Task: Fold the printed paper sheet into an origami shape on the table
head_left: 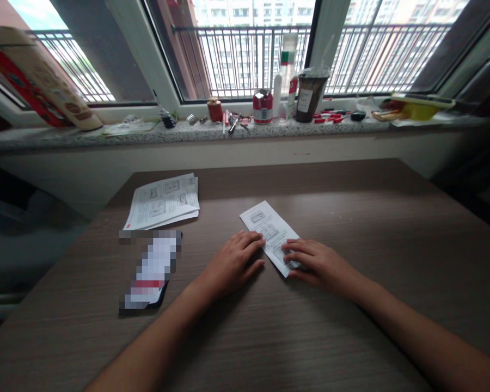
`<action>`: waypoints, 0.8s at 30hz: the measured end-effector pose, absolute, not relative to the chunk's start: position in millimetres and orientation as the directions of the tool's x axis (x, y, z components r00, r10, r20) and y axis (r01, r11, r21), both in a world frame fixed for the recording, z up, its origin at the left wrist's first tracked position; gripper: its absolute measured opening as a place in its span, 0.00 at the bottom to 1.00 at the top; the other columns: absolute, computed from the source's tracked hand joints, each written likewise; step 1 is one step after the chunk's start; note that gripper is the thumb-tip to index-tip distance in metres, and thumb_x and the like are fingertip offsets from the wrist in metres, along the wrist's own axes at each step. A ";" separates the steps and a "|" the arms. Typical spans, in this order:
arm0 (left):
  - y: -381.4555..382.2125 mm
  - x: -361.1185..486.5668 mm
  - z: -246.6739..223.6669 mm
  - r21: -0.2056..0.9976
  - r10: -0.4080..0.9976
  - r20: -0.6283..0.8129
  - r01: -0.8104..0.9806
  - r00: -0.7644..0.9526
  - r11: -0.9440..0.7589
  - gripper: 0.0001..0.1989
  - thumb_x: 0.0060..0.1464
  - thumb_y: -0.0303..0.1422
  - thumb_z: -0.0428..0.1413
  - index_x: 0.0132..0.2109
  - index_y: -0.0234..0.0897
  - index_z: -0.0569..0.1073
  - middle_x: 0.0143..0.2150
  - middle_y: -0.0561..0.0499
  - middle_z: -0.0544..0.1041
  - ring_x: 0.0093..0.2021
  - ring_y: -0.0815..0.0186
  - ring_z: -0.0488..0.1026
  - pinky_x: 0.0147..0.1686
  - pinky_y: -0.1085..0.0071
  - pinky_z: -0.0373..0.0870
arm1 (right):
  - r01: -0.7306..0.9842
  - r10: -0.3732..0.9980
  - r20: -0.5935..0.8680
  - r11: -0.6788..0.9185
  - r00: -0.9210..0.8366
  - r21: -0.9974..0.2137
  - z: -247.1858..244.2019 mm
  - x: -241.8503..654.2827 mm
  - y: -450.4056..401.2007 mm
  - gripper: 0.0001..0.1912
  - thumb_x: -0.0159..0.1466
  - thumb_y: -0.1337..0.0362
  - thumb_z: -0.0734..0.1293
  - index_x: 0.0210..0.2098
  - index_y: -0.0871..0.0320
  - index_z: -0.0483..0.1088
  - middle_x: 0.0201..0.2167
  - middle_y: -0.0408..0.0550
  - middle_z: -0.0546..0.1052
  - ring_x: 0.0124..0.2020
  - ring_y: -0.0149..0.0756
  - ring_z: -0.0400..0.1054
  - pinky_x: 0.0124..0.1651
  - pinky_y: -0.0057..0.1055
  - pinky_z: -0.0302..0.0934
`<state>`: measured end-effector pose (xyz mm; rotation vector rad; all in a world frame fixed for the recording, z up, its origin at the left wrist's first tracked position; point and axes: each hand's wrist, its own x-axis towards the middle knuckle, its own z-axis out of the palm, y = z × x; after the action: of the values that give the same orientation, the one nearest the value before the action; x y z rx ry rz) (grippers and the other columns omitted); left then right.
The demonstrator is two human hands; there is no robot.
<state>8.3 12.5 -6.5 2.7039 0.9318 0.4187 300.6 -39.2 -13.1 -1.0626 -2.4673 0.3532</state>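
Note:
A folded sheet of printed paper (270,231) lies slantwise on the brown table, with text and small pictures on its upper face. Resting at its left edge, my left hand (239,261) has its fingertips on the paper and its fingers stretched out. My right hand (312,261) lies over the lower right part of the sheet, fingers extended and touching it. That corner of the paper is partly hidden under the right hand. Neither hand grips anything.
A small stack of printed sheets (163,201) lies at the back left of the table (371,218). Nearer me is a phone (153,272), its screen blurred out. A red can (263,106), a cup (310,95), a clear bottle and loose pens stand or lie along the windowsill (147,140).

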 end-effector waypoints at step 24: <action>29.2 -0.6 0.3 0.312 0.600 0.575 0.529 0.556 -0.789 0.04 0.70 0.31 0.55 0.47 0.41 0.76 0.42 0.50 0.80 0.46 0.60 0.77 0.57 0.55 0.69 | 0.360 0.941 0.249 0.320 -0.231 -0.876 1.6 306.3 -46.1 0.21 0.77 0.49 0.55 0.45 0.53 0.75 0.38 0.48 0.80 0.40 0.40 0.75 0.44 0.35 0.69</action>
<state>-0.6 29.2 0.3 2.6791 0.9748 1.0503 306.3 -46.1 1.6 -1.1676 -1.7633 0.8880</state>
